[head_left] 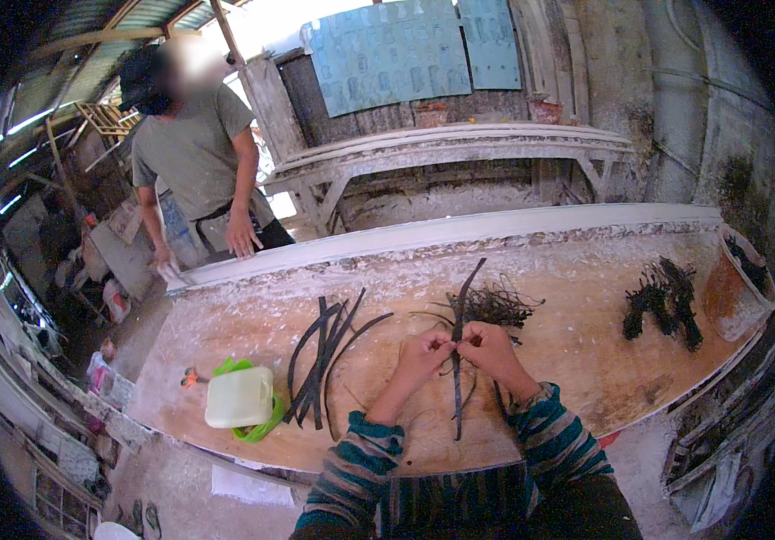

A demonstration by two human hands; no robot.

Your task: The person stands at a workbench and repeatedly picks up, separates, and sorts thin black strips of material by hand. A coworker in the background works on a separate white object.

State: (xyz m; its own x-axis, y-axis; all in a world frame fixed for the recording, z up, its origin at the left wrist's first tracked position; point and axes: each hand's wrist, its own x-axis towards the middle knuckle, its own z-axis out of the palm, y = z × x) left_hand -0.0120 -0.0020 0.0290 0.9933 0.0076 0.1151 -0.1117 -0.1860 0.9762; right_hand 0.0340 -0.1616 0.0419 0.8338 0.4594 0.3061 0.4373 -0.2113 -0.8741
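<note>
Both my hands meet over the wooden table, pinching the middle of a long black strip, rubber-like in look. My left hand point(423, 355) grips it from the left and my right hand point(486, 347) from the right, fingertips nearly touching. One end of the black strip point(465, 286) points away from me, and the other hangs toward my body. The exact hold between the fingers is too small to make out. Just beyond my right hand lies a tangled bunch of thin dark strips point(501, 306). Several wider black strips point(317, 364) lie crossed to the left.
Left on the table point(576, 387) are a pale-lidded box point(240, 397), something bright green point(266, 427) and an orange-handled tool point(191, 378). Black bundles point(662, 304) and a reddish bucket point(737, 292) stand right. A person point(198, 153) touches the long white plaster-like piece point(441, 232) along the far edge.
</note>
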